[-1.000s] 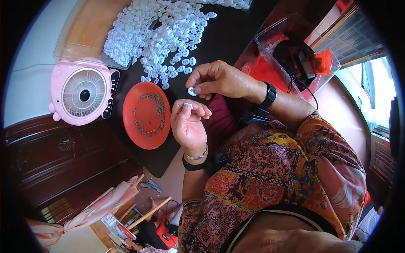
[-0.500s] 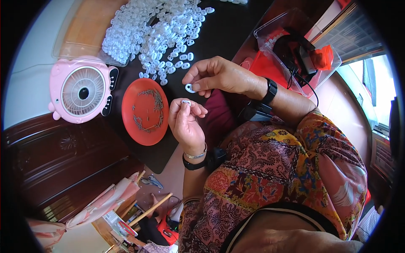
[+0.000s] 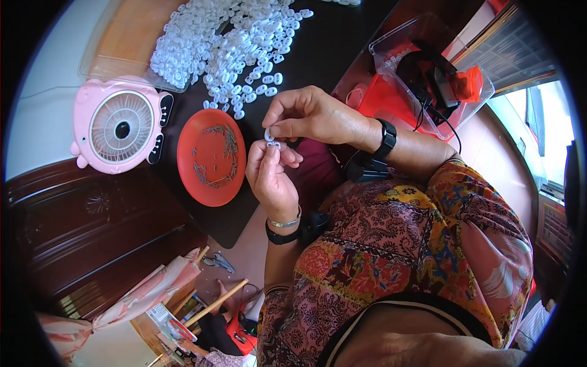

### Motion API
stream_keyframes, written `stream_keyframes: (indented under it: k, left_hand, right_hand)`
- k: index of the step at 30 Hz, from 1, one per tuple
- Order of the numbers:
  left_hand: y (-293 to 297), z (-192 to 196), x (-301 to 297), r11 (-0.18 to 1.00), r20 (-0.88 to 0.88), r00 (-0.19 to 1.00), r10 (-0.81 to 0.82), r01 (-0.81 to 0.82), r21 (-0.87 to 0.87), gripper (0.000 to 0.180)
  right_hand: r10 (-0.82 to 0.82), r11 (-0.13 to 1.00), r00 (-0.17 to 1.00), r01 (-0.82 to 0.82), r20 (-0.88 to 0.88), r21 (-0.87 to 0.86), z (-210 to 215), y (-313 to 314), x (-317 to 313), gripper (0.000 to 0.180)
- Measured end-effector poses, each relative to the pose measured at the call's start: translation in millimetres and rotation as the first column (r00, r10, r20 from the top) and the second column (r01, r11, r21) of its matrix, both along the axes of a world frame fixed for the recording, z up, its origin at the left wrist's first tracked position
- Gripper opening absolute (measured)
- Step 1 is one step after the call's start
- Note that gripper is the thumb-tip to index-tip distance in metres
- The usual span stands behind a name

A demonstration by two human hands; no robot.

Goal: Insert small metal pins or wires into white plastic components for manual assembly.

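Note:
My left hand (image 3: 272,183) is closed, a small white plastic piece (image 3: 273,145) pinched between thumb and fingertips. Just above it, my right hand (image 3: 309,116) holds a small white oval plastic ring (image 3: 269,134) between thumb and index finger. The two pieces meet or nearly meet; I cannot tell whether they are joined. To the left of my hands, an orange-red plate (image 3: 188,174) carries many thin grey metal pins (image 3: 230,150). Beyond it lies a large heap of similar white oval pieces (image 3: 244,61), some loose near the plate.
A pink animal-shaped fan (image 3: 122,129) stands left of the plate on the dark table (image 3: 330,43). A clear tray (image 3: 119,46) lies behind it. At right, a clear plastic box (image 3: 483,92) holds a black device and red items. Scissors (image 3: 218,262) lie on the floor.
My right hand has brought its white ring down and in to the piece in my left hand, which stays nearly in place. The view has shifted slightly.

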State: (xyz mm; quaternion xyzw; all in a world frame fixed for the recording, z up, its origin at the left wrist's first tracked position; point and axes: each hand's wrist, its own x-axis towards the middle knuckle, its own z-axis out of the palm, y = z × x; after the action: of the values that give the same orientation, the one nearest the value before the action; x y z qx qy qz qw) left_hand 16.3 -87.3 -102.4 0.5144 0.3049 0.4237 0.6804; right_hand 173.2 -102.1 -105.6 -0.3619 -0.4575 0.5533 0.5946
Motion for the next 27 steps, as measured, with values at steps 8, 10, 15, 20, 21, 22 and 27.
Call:
stream_keyframes:
  k: [8, 10, 15, 20, 21, 22, 27]
  left_hand:
    - [-0.4, 3.5, 1.4, 0.999, -0.008, 0.999, 0.046, -0.045, 0.019, 0.018]
    - [0.7, 1.9, -1.2, 0.998, -0.052, 0.997, 0.05, -0.048, 0.028, 0.019]
    - [-1.4, 1.1, -1.4, 0.996, -0.16, 0.985, 0.068, -0.058, 0.067, 0.023]
    - [-0.4, 1.1, -2.3, 0.993, -0.183, 0.98, 0.079, -0.062, 0.099, 0.022]
    - [-0.5, 0.9, -1.8, 0.993, -0.183, 0.98, 0.081, -0.063, 0.099, 0.022]
    - [-0.5, 1.0, -1.1, 0.993, -0.185, 0.979, 0.083, -0.067, 0.093, 0.022]
    - [-0.6, 2.0, -4.7, 0.994, -0.163, 0.983, 0.086, -0.075, 0.075, 0.02]
  right_hand:
    - [0.028, 0.998, 0.997, -0.024, 0.069, -0.066, -2.7, -5.0, 7.7, 0.011]
    - [0.02, 0.993, 0.999, -0.023, -0.025, -0.114, -1.8, -4.7, 7.2, 0.011]
    - [-0.006, 0.982, 0.991, -0.019, -0.13, -0.187, -3.9, -4.4, 6.9, 0.012]
    - [-0.001, 0.99, 0.996, -0.012, -0.088, -0.143, -7.6, -4.5, 4.8, 0.012]
    - [0.0, 0.989, 0.996, -0.013, -0.087, -0.144, -7.9, -4.5, 4.6, 0.012]
    - [0.003, 0.99, 0.997, -0.013, -0.075, -0.14, -7.9, -4.5, 4.3, 0.012]
    - [0.008, 0.993, 1.0, -0.011, -0.023, -0.114, -4.9, -4.7, 1.6, 0.012]
